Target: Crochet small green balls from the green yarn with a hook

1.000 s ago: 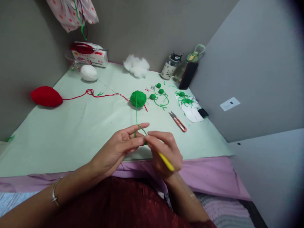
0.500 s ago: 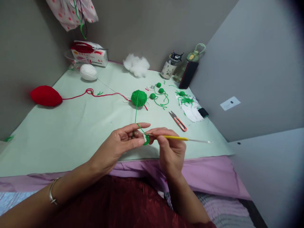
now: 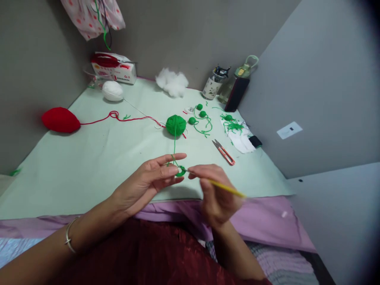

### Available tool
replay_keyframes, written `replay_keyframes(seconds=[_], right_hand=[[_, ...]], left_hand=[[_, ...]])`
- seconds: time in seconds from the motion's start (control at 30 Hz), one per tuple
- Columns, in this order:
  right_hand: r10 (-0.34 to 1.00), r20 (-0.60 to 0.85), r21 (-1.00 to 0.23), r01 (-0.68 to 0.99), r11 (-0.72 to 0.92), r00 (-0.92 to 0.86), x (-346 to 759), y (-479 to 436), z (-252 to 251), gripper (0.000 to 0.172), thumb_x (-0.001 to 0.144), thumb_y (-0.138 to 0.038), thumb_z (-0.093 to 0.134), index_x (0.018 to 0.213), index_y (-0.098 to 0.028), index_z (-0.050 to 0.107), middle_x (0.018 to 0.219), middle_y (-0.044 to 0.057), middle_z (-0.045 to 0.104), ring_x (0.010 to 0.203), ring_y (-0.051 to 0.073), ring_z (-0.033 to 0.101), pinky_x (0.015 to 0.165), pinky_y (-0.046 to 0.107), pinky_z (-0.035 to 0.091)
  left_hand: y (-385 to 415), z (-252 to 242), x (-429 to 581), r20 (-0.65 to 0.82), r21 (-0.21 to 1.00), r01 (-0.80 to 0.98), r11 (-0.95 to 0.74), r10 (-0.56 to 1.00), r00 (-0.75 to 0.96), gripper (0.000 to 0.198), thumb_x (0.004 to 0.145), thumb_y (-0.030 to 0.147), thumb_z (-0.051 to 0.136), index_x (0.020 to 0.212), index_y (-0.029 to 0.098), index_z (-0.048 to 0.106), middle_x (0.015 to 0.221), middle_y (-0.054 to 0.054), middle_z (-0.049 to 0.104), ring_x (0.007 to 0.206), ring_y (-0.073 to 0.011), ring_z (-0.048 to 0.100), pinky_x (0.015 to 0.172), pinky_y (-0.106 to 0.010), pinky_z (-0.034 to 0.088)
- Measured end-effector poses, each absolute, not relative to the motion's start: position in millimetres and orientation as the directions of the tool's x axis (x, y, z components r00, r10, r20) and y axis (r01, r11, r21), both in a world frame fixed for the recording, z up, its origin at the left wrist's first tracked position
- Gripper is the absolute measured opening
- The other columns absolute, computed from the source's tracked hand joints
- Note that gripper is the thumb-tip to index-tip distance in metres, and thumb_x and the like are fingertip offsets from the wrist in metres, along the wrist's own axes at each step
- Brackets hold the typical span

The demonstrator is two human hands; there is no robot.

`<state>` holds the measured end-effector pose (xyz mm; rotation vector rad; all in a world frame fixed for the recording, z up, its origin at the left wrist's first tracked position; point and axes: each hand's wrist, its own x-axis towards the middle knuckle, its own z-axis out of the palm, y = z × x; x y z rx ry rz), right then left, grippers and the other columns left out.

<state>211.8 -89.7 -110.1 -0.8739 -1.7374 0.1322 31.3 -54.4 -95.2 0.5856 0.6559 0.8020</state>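
Note:
My left hand (image 3: 157, 174) pinches a small green crochet piece (image 3: 181, 171) between thumb and fingers, and green yarn loops over its raised index finger. That strand runs back to the green yarn ball (image 3: 175, 125) beyond the hand. In my right hand (image 3: 218, 194) is a crochet hook with a yellow handle (image 3: 227, 188), gripped like a pencil. Its tip meets the right edge of the green piece, though whether it sits inside a stitch is too small to tell. The hook's rear end is smeared by motion.
Thread snips (image 3: 223, 152) lie right of the hands. Small green crocheted balls (image 3: 202, 114) with tails lie behind them. Red yarn (image 3: 61, 119), white yarn (image 3: 113, 91) and white stuffing (image 3: 171, 82) sit farther back. A pen cup (image 3: 212, 85), bottle (image 3: 243, 71) and phone (image 3: 236, 94) stand back right.
My right hand has turned and moved slightly right and down, swinging the hook's rear end downward. The left thumb and fingers have shifted on the green piece, now showing as a ring.

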Motion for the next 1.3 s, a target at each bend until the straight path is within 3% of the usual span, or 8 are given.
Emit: replay_keyframes(seconds=[0.1,0.17,0.33,0.4,0.57,0.7,1.07,1.3], right_hand=[[0.791,0.602,-0.796,0.155,0.585,0.111,212,-83,-108,0.024,0.105,-0.019,0.051,0.109,-0.025,0.074,0.092,0.003,0.074,0.07,0.015,0.07,0.064,0.033,0.062],[0.83,0.547,-0.837,0.088,0.54,0.109,211,-81,-109,0.023,0.105,-0.022,0.051,0.105,-0.025,0.074,0.088,0.003,0.073,0.067,0.014,0.069,0.061,0.031,0.061],[0.589,0.801,-0.417,0.609,0.675,-0.105,205,-84,-118,0.032,0.096,-0.014,0.068,0.121,-0.032,0.075,0.11,0.006,0.076,0.098,0.02,0.073,0.079,0.035,0.064],[0.511,0.85,-0.324,0.637,0.7,-0.129,205,-85,-121,0.038,0.094,-0.012,0.069,0.127,-0.031,0.073,0.113,0.007,0.076,0.099,0.021,0.073,0.08,0.035,0.064],[0.752,0.639,-0.768,0.19,0.611,0.164,210,-80,-113,0.021,0.101,-0.017,0.06,0.107,-0.026,0.077,0.092,0.004,0.076,0.075,0.016,0.069,0.067,0.033,0.06],[0.896,0.413,-0.878,-0.188,0.44,0.165,211,-77,-109,0.015,0.1,-0.026,0.063,0.096,-0.024,0.077,0.085,0.001,0.073,0.063,0.012,0.064,0.058,0.028,0.055],[0.903,0.412,-0.898,-0.113,0.425,0.126,210,-75,-116,0.013,0.099,-0.031,0.063,0.098,-0.024,0.074,0.088,0.003,0.074,0.066,0.014,0.065,0.064,0.033,0.057],[0.907,0.362,-0.892,-0.202,0.404,0.216,214,-72,-115,0.014,0.097,-0.031,0.065,0.09,-0.022,0.073,0.079,0.001,0.07,0.061,0.012,0.062,0.053,0.025,0.053]], left_hand=[[-55,-96,31,-0.276,0.75,-0.443,0.492,0.84,0.467,0.041,0.08,0.026,0.087,0.12,0.024,0.08,0.087,0.001,0.068,0.085,-0.012,0.061,0.094,-0.027,0.048],[-57,-96,33,-0.203,0.824,-0.429,0.371,0.899,0.388,0.043,0.081,0.023,0.087,0.123,0.029,0.079,0.084,0.004,0.066,0.084,-0.0098,0.06,0.091,-0.023,0.046],[-61,-97,39,-0.166,0.852,-0.413,0.322,0.914,0.369,0.049,0.083,0.024,0.086,0.13,0.033,0.074,0.084,0.005,0.069,0.086,-0.0104,0.063,0.09,-0.024,0.047],[-59,-97,39,-0.223,0.794,-0.43,0.429,0.864,0.451,0.047,0.084,0.028,0.085,0.13,0.028,0.075,0.085,0.003,0.07,0.089,-0.0129,0.065,0.092,-0.027,0.048],[-52,-95,32,-0.285,0.718,-0.453,0.528,0.818,0.5,0.035,0.082,0.025,0.084,0.116,0.02,0.081,0.089,-0.002,0.07,0.097,-0.0183,0.064,0.105,-0.036,0.046],[-52,-94,31,-0.243,0.803,-0.408,0.435,0.863,0.442,0.038,0.082,0.025,0.084,0.12,0.025,0.079,0.087,0.0,0.068,0.089,-0.0146,0.061,0.095,-0.03,0.046],[-56,-90,32,-0.254,0.837,-0.357,0.415,0.872,0.418,0.068,0.078,0.026,0.088,0.143,0.027,0.065,0.081,0.003,0.063,0.073,-0.012,0.049,0.074,-0.026,0.04],[-53,-92,26,-0.308,0.739,-0.388,0.551,0.788,0.532,0.046,0.083,0.025,0.082,0.128,0.021,0.075,0.079,0.002,0.06,0.058,-0.008,0.034,0.068,-0.025,0.039]])
